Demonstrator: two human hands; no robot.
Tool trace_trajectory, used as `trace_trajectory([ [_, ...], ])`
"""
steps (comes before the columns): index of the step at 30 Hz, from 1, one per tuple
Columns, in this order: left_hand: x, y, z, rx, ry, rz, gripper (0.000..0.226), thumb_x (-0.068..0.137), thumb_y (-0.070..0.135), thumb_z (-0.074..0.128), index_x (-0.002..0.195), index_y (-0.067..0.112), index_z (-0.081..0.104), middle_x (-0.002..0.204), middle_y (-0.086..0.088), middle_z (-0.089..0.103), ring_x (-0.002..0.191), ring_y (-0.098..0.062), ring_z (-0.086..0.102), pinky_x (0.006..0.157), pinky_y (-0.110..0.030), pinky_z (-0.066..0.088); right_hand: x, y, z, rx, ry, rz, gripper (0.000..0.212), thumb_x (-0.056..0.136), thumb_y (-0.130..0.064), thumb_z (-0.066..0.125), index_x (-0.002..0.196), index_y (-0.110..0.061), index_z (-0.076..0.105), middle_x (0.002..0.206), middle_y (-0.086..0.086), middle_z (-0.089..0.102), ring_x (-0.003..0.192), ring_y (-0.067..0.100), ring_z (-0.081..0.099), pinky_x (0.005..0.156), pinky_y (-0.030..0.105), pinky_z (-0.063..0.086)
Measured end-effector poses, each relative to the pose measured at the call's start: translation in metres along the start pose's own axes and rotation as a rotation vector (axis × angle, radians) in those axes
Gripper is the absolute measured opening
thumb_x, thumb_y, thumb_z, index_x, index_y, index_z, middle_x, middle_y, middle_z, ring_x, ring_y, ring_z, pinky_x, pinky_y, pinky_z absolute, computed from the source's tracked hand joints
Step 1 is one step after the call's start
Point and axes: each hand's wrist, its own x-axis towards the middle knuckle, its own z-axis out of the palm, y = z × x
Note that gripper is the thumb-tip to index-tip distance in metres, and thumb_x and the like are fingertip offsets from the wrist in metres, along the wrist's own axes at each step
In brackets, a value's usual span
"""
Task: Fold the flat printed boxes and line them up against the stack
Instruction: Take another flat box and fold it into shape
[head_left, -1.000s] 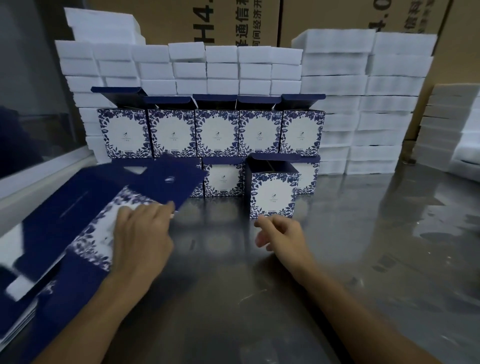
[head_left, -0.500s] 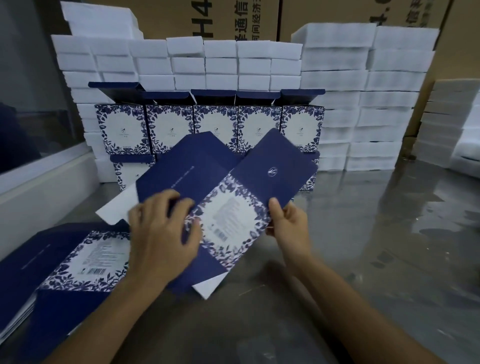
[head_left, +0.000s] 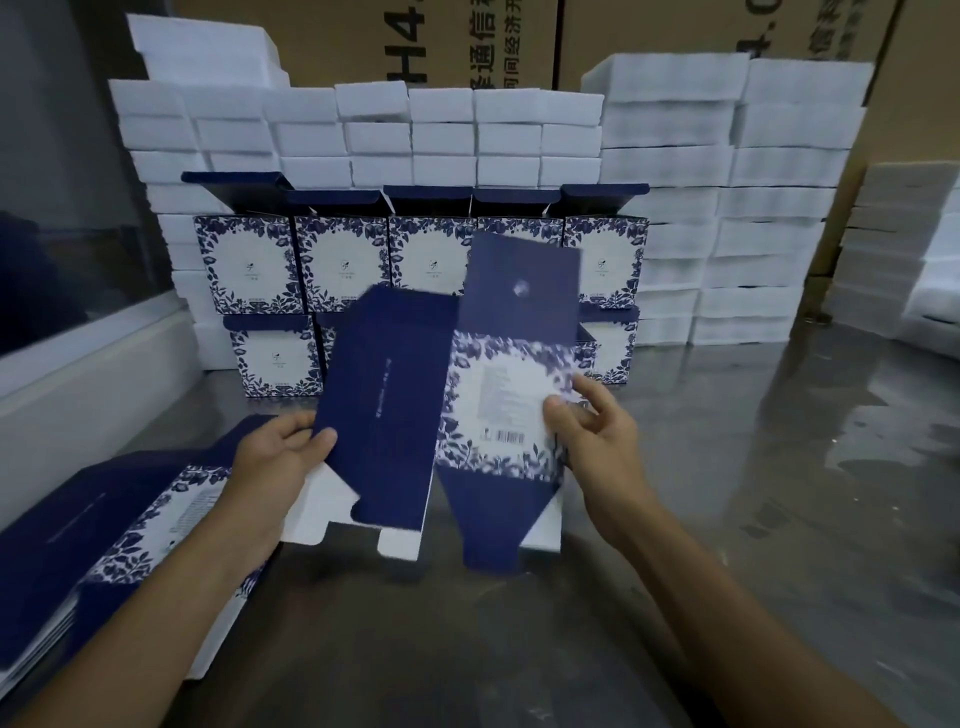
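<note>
We held one flat box (head_left: 415, 415) up over the counter (head_left: 727, 493), in front of the folded boxes (head_left: 343, 265). Our left hand (head_left: 280, 457) gripped its plain navy panel at the left edge, thumb on the front and fingers curled behind. Our right hand (head_left: 592, 431) pinched the right edge of the leaf-printed panel beside the barcode, thumb on the print, the other fingers spread loosely. The box was partly opened, its top flap standing up and its bottom flaps hanging down, blurred. The folded boxes stood in two rows, lids open, against the stack (head_left: 467, 135) of white foam blocks. The pile of flats (head_left: 119, 545) lay on the counter under our left forearm. Brown cartons (head_left: 467, 47) rose behind the foam.
</note>
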Motion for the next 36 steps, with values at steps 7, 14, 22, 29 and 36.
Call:
trace_trajectory([
  [7,-0.003,0.008,0.008,-0.173,-0.042,-0.023,0.027,0.092,-0.002,0.058,0.106,0.020,0.065,0.096,-0.004,0.076,0.078,-0.018,0.074,0.059,-0.029,0.057,0.002,0.000,0.000,0.019,0.083,-0.087,0.034,0.097,-0.006,0.063,0.126,-0.023,0.060,0.080,0.000,0.074,0.079,0.010,0.069,0.071,0.020,0.057],
  [14,-0.005,0.018,0.006,-0.470,-0.269,0.001,0.050,0.095,0.004,0.035,0.134,0.023,0.060,0.127,0.004,0.067,0.113,-0.017,0.065,0.084,-0.031,0.058,-0.006,-0.011,0.014,0.052,0.025,-0.087,0.036,0.100,-0.037,0.048,0.130,-0.025,0.061,0.136,-0.001,0.064,0.127,0.014,0.058,0.113,0.041,0.043],
  [22,-0.017,0.034,0.007,-0.637,-0.369,-0.099,0.043,0.099,0.020,0.033,0.131,0.024,0.062,0.130,0.006,0.064,0.113,-0.012,0.065,0.084,-0.029,0.057,-0.021,-0.025,0.030,0.003,-0.151,-0.147,0.052,0.087,-0.073,0.037,0.133,-0.050,0.044,0.118,-0.051,0.054,0.114,-0.027,0.047,0.087,-0.002,0.039],
  [29,-0.025,0.021,0.023,-0.486,-0.547,-0.248,0.057,0.084,0.066,0.043,0.122,0.032,0.069,0.121,0.000,0.069,0.109,-0.024,0.065,0.084,-0.042,0.050,-0.030,-0.016,0.046,-0.170,-0.407,-0.097,0.069,0.082,-0.088,0.029,0.142,-0.062,0.007,0.153,-0.046,0.006,0.144,-0.018,0.007,0.117,0.009,0.013],
  [36,-0.030,0.020,0.029,-0.661,-0.719,-0.267,0.066,0.071,0.059,0.078,0.125,0.021,0.067,0.129,-0.003,0.065,0.115,-0.024,0.064,0.081,-0.040,0.057,-0.033,-0.018,0.048,-0.121,-0.347,-0.006,0.084,0.078,-0.089,0.025,0.150,-0.051,0.003,0.162,-0.029,-0.002,0.148,-0.011,0.002,0.126,0.029,0.005],
])
